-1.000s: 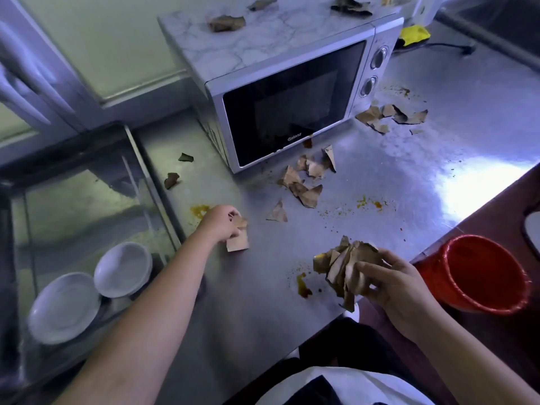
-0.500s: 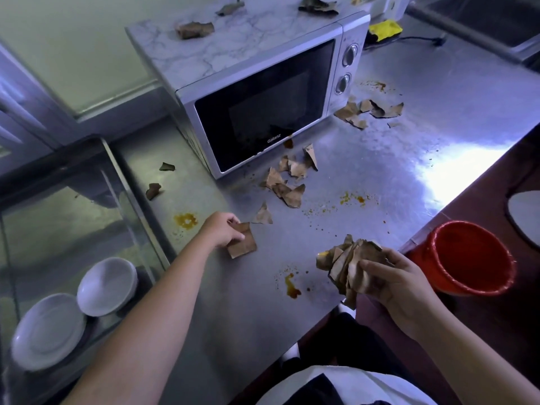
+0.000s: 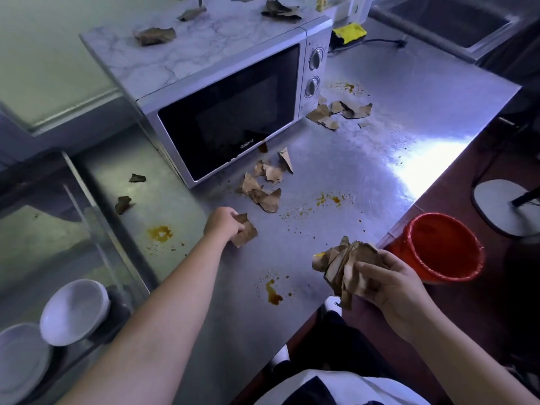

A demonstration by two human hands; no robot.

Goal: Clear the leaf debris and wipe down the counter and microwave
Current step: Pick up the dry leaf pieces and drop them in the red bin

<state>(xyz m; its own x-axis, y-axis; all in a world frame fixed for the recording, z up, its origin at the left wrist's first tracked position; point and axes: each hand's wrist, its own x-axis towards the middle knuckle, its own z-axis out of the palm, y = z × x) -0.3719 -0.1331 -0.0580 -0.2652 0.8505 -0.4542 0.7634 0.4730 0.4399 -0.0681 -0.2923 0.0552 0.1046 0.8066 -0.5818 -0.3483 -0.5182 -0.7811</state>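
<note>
My left hand (image 3: 223,222) grips brown leaf pieces (image 3: 245,229) on the steel counter (image 3: 365,159). My right hand (image 3: 391,285) holds a thick bunch of dry leaves (image 3: 347,264) above the counter's front edge. More leaf scraps (image 3: 264,185) lie in front of the microwave (image 3: 222,97), another cluster (image 3: 339,112) sits by its right side, and several leaves (image 3: 155,35) rest on its marble-patterned top. Two small scraps (image 3: 122,203) lie left of the microwave.
A red bin (image 3: 441,247) stands on the floor right of the counter. Orange-brown stains (image 3: 159,232) spot the counter. A yellow cloth (image 3: 349,33) lies behind the microwave. White bowls (image 3: 73,311) sit under a glass case at left. A sink (image 3: 447,16) is far right.
My left hand moved right along the counter and gathered another leaf piece beside the one it held. My right hand kept its bunch.
</note>
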